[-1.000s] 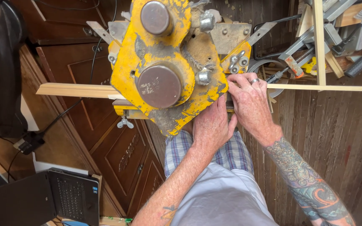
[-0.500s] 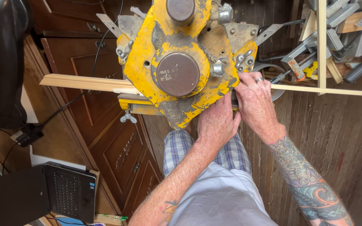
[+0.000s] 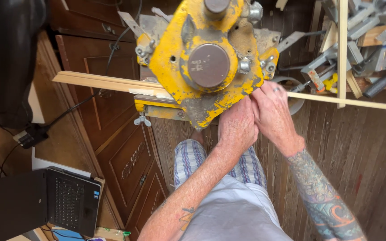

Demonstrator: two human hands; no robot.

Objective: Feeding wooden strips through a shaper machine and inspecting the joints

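While both hands press together at the yellow machine's (image 3: pixel 206 62) 5 o'clock edge | left hand (image 3: pixel 237 127), right hand (image 3: pixel 274 111) pinching wooden strip (image 3: pixel 345 101) | step: feeding; next needs steady alignment.

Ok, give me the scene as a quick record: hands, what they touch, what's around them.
left hand: pressed against the lower edge of the yellow machine, fingers hidden under it
right hand: beside the left, on the wooden strip where it leaves the machine
wooden strip: runs through the machine, left to right
upper right: pile of clamps
lower left: open laptop
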